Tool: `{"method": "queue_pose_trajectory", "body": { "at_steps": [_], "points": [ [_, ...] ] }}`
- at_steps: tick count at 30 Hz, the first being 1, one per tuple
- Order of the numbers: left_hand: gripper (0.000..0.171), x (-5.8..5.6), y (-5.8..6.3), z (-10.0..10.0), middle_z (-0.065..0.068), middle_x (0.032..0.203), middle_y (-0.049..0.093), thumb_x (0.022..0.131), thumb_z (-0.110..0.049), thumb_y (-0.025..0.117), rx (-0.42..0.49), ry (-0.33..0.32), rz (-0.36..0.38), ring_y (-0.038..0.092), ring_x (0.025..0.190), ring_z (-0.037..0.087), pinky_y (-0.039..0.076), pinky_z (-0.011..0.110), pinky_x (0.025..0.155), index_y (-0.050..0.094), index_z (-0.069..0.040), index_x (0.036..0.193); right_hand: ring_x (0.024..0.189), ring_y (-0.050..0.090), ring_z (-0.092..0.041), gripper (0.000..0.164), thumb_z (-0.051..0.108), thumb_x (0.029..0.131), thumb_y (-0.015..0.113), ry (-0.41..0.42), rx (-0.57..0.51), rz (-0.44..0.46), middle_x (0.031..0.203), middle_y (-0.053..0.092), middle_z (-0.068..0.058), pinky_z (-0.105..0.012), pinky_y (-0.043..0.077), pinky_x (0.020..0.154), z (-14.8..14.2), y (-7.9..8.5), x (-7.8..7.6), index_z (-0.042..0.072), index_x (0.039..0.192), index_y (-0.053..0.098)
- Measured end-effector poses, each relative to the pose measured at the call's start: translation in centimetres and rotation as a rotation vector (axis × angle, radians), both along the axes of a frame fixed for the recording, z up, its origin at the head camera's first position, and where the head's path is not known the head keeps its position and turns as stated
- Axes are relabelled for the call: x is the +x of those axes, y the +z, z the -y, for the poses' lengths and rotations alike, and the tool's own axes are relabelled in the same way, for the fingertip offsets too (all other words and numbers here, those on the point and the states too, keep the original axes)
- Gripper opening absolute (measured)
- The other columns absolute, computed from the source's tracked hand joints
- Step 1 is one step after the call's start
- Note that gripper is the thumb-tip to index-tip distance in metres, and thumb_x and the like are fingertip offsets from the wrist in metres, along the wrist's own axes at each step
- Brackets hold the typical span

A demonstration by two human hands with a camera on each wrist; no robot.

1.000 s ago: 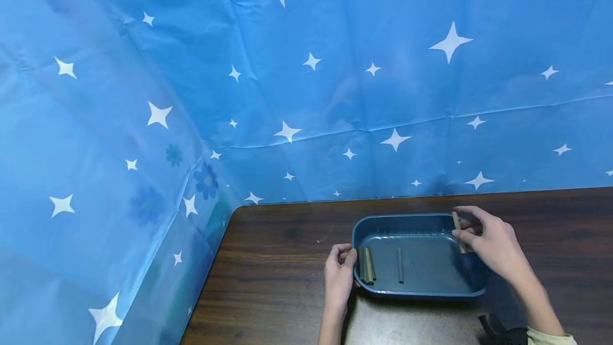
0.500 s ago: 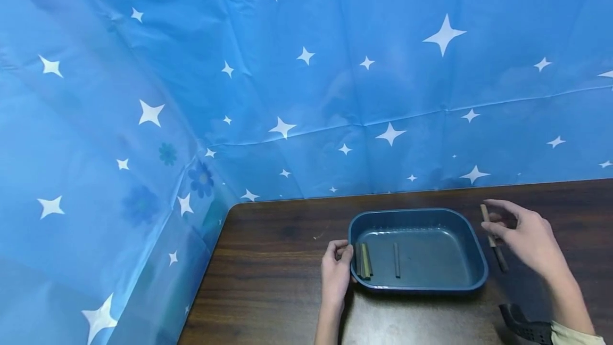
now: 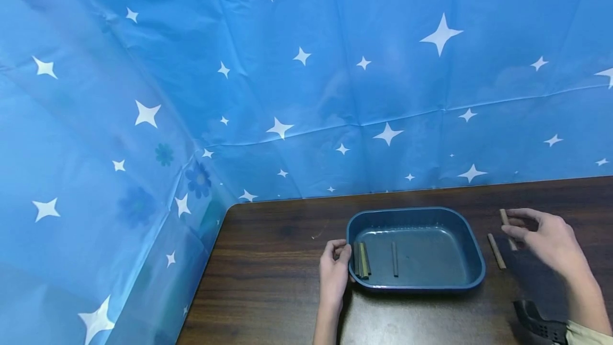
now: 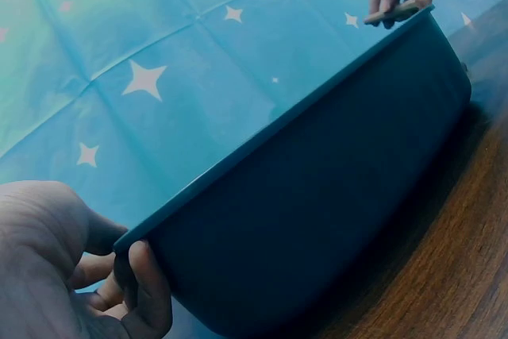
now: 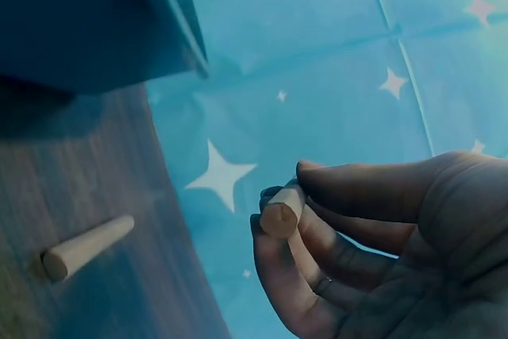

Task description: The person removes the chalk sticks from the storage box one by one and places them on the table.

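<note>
My left hand [image 3: 333, 270] grips the left rim of a blue rectangular basin [image 3: 416, 288], with the thumb at the edge and fingers against the outer wall. To the right of the basin, my right hand [image 3: 551, 236] pinches a short round wooden stick [image 5: 282, 216] between thumb and fingers, above the table. A second wooden stick [image 3: 496, 251] lies on the table between the basin and that hand. Inside the basin, several sticks [image 3: 364, 262] are grouped along the left wall. One more stick [image 3: 395, 260] lies apart from them on the basin floor.
The dark wood-grain table [image 3: 268, 265] carries the basin. A blue sheet with white stars [image 3: 335, 95] hangs behind the table and along its left side. A black strap-like object [image 3: 538, 323] sits by the right wrist and pale sleeve.
The right hand has moved right, from over the basin's right rim to beyond it, still pinching a stick. The stick on the table now shows fully. My left hand keeps hold of the rim.
</note>
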State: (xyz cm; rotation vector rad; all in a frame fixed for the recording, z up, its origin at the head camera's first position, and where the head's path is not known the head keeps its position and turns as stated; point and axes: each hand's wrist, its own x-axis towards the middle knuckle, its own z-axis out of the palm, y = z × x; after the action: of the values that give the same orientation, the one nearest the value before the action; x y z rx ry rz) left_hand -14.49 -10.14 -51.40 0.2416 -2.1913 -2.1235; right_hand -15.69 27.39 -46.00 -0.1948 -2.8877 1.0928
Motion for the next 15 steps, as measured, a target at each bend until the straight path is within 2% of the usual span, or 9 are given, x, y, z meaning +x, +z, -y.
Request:
{"method": "queue_pose_trajectory", "body": {
  "at_steps": [7,11,14,15],
  "points": [
    [0.028,0.1,0.1,0.1,0.018,0.102,0.063,0.103,-0.013,0.059,0.005,-0.001,0.018,0.049,0.059,0.013,0.045,0.022,0.046,0.06,0.007,0.123,0.074,0.065,-0.039,0.048,0.011,0.1,0.065,0.01,0.029,0.051,0.099,0.064,-0.038,-0.052,0.052,0.061,-0.9,-1.1,0.0,-0.023,0.129,0.049],
    [0.027,0.1,0.0,0.1,0.018,0.102,0.063,0.103,-0.012,0.06,0.009,-0.001,0.021,0.049,0.058,0.013,0.045,0.021,0.046,0.06,0.007,0.122,0.066,0.061,-0.031,0.045,0.008,0.1,0.064,0.01,0.044,0.074,0.081,0.065,-0.026,-0.046,0.049,0.057,-0.9,-1.7,-0.1,-0.024,0.127,0.048],
    [0.026,0.1,0.0,0.1,0.018,0.101,0.063,0.103,-0.011,0.06,0.008,-0.001,0.019,0.049,0.058,0.012,0.045,0.021,0.046,0.061,0.007,0.122,0.063,0.056,-0.027,0.041,0.004,0.099,0.064,0.008,0.06,0.066,0.075,0.063,-0.019,-0.039,0.043,0.055,-0.9,-2.2,-0.2,-0.025,0.124,0.049],
    [0.026,0.1,0.0,0.1,0.018,0.101,0.063,0.103,-0.011,0.06,0.008,-0.001,0.017,0.048,0.057,0.012,0.045,0.021,0.046,0.061,0.007,0.121,0.064,0.056,-0.027,0.04,0.003,0.098,0.064,0.01,0.066,0.064,0.077,0.063,-0.02,-0.039,0.043,0.055,-0.9,-2.3,-0.2,-0.024,0.123,0.05]
  ]
}}
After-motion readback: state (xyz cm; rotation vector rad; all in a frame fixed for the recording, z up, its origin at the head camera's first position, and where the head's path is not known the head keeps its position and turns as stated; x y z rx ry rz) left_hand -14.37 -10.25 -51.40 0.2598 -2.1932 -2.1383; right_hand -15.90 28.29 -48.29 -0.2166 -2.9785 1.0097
